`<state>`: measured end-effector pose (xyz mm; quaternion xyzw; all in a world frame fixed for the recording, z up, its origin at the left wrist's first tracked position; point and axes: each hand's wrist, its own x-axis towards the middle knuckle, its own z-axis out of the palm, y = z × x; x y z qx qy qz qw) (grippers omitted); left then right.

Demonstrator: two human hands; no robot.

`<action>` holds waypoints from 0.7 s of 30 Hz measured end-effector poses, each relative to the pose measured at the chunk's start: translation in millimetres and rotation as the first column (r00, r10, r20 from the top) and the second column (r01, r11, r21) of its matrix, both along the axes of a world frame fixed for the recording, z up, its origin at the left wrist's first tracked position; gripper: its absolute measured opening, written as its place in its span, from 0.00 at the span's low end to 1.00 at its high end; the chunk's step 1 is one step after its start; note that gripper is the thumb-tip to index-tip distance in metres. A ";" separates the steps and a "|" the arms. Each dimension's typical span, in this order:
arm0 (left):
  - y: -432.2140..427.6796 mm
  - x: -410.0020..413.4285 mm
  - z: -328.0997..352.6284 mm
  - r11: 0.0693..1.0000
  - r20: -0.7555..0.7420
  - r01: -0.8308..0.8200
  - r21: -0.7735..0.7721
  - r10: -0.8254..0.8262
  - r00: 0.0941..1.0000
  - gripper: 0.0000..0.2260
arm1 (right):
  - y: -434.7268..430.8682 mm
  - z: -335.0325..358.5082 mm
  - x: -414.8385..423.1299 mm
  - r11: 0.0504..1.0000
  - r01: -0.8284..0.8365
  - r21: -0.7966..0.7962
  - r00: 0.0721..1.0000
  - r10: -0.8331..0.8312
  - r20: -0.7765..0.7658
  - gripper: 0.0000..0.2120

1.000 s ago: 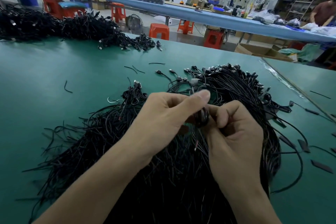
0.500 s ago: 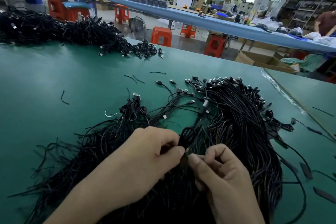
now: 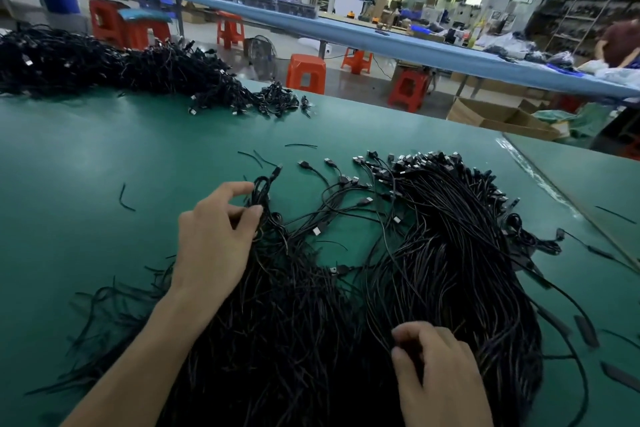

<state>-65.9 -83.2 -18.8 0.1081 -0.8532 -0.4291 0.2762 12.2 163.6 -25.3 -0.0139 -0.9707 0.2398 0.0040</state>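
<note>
The coiled cable [image 3: 262, 196] is now at the far-left edge of the loose cable pile [image 3: 450, 253], pinched between thumb and forefinger of the left hand [image 3: 218, 243], which has carried it away from the right. The right hand [image 3: 440, 371] has dropped to the pile's near edge, its fingers curled on a loose cable [image 3: 382, 326]. One bundle looks finished and the next is apparently being picked.

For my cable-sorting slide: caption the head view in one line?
Left hand holds a coiled cable; right hand pinches a loose cable from the black pile on the green table.
</note>
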 end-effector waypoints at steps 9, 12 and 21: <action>-11.6 8.3 -16.2 0.988 0.270 0.153 0.025 -0.154 0.950 0.26 | -6.8 -10.9 -1.9 0.991 -0.024 0.135 0.998 0.016 0.063 0.16; -9.5 10.7 -6.3 0.979 0.136 0.189 0.080 -0.199 0.971 0.14 | -8.9 -17.6 0.7 0.994 0.013 0.111 0.999 -0.018 0.045 0.16; 19.8 19.5 2.9 0.911 0.076 0.383 0.153 -0.398 0.914 0.08 | -14.5 -20.0 1.6 0.996 0.082 0.017 0.996 -0.082 0.028 0.14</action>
